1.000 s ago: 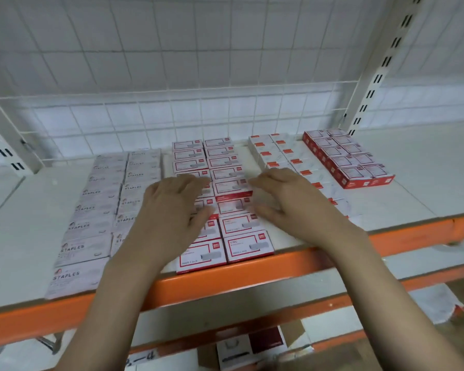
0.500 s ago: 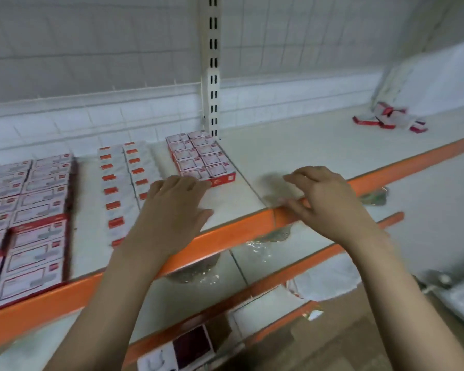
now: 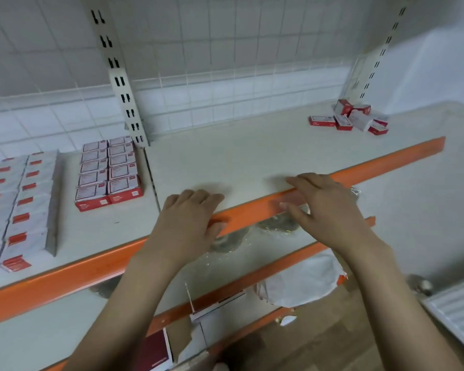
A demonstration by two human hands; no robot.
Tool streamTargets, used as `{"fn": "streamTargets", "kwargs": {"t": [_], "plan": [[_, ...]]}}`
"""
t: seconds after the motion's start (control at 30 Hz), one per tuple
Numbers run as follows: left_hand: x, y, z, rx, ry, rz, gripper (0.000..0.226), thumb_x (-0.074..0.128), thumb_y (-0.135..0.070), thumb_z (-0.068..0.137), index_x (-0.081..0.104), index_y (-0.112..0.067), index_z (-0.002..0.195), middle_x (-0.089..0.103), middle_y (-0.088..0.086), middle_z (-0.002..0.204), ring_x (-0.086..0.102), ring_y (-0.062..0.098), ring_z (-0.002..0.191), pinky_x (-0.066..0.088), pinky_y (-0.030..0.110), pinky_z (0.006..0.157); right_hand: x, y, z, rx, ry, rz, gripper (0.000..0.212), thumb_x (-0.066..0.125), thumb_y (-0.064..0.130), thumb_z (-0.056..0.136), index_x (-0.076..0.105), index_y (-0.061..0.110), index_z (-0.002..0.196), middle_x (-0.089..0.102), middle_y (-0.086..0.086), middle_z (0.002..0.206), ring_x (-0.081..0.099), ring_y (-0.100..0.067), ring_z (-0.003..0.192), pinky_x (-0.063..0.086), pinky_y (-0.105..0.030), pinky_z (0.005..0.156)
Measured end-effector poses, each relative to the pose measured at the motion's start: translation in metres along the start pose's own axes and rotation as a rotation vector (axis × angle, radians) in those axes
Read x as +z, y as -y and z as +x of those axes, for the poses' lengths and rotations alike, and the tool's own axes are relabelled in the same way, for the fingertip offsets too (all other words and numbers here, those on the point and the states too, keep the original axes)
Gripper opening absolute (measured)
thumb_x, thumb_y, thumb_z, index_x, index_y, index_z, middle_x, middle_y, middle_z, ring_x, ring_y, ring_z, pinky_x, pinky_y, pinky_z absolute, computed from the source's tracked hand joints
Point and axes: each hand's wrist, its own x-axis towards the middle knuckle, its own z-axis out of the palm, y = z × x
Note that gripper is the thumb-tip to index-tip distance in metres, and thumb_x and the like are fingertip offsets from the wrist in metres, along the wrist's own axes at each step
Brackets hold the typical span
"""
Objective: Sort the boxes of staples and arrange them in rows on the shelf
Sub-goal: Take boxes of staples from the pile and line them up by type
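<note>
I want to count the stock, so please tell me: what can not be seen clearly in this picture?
Head view only:
- White staple boxes: rows cut off by the left edge.
- Loose pile of boxes: too small and jumbled to count.
- Box labels: print blurred.
- Lower shelf: contents partly hidden by the arms.

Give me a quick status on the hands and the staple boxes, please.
Left hand and right hand open, resting on the shelf edge. Loose boxes unsorted, far right. Nothing between.
</note>
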Motion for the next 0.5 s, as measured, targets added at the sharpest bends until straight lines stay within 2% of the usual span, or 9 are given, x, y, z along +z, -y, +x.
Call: {"fn": "streamTargets", "kwargs": {"t": [0.1,0.27,0.5], "plan": [[0.0,-0.008,0.032,0.025,-0.009,0.011,0.054,0.042,-0.047,0.093,0.031,-0.028,0.143,0.042,-0.005,0.139,0.034,0.018,0.128,0.024,0.032,0.103,0.003,-0.023,0.014,0.01,0.017,0.023,0.062,0.037,0.051,0.082,0.057,0.01,0.123,0.06,-0.01,0.117,0.056,-0.033,0.105,0.046,-0.046,0.089],[-0.001,-0.017,0.096,0.068,-0.051,0.024,0.053,0.041,-0.045,0.094,0.029,-0.028,0.144,0.039,-0.005,0.142,0.032,0.018,0.132,0.022,0.034,0.107,-0.001,-0.066,0.05,0.033,0.018,-0.03,0.052,0.055,0.038,0.088,0.048,0.012,0.133,0.054,-0.008,0.128,0.049,-0.031,0.115,0.041,-0.044,0.095],[-0.004,-0.03,0.184,0.169,-0.048,0.037,0.053,0.04,-0.044,0.095,0.028,-0.027,0.144,0.039,-0.004,0.141,0.034,0.019,0.13,0.023,0.033,0.105,-0.005,-0.119,0.101,0.094,0.031,-0.081,0.057,0.055,0.038,0.089,0.04,0.014,0.139,0.049,-0.007,0.133,0.046,-0.029,0.119,0.039,-0.043,0.098]]}}
